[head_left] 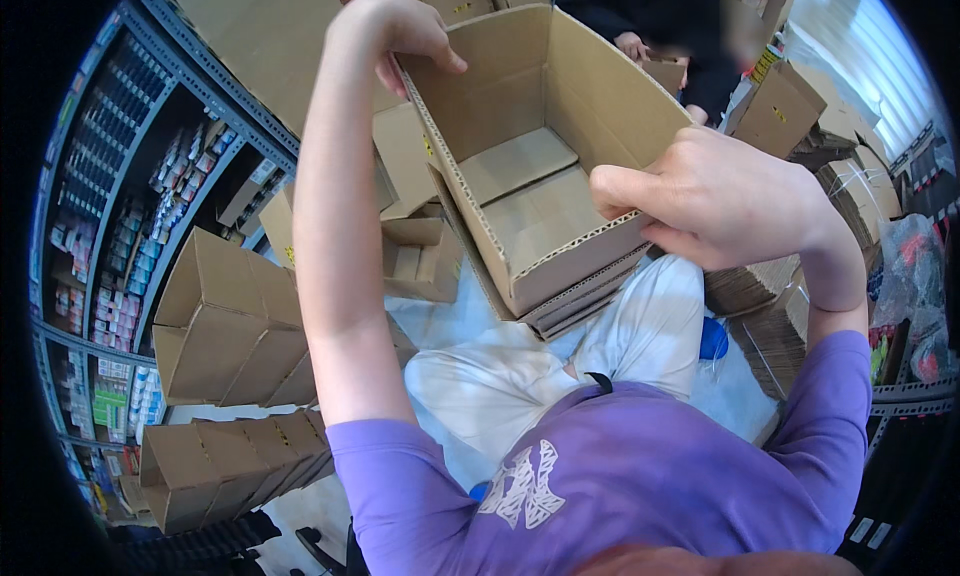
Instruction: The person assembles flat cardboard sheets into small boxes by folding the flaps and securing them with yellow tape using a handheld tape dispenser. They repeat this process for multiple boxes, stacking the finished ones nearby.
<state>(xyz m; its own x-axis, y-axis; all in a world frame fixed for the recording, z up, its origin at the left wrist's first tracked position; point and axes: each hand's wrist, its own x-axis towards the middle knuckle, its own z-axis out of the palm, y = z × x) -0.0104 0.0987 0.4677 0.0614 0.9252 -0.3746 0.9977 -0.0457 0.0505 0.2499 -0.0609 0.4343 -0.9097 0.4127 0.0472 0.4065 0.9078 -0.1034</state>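
Observation:
An open-topped brown cardboard box [480,231] stands in front of my crossed legs, its inside bare down to the bottom flaps. My left hand [405,34] grips the box's far left corner, thumb inside and fingers over the outer side. At the near right my right hand [725,196] pinches the top edge of the wall, with its fingers curled over the rim. More folded cardboard layers [590,301] show under the box's near side.
Rows of open cardboard boxes [235,326] stand on my left, before metal shelves [150,196] of small packages. Bundled flat cardboard [775,326] lies to my right. Across from me a person in dark clothes [650,26] handles a small box. Plastic wrap [912,276] hangs at far right.

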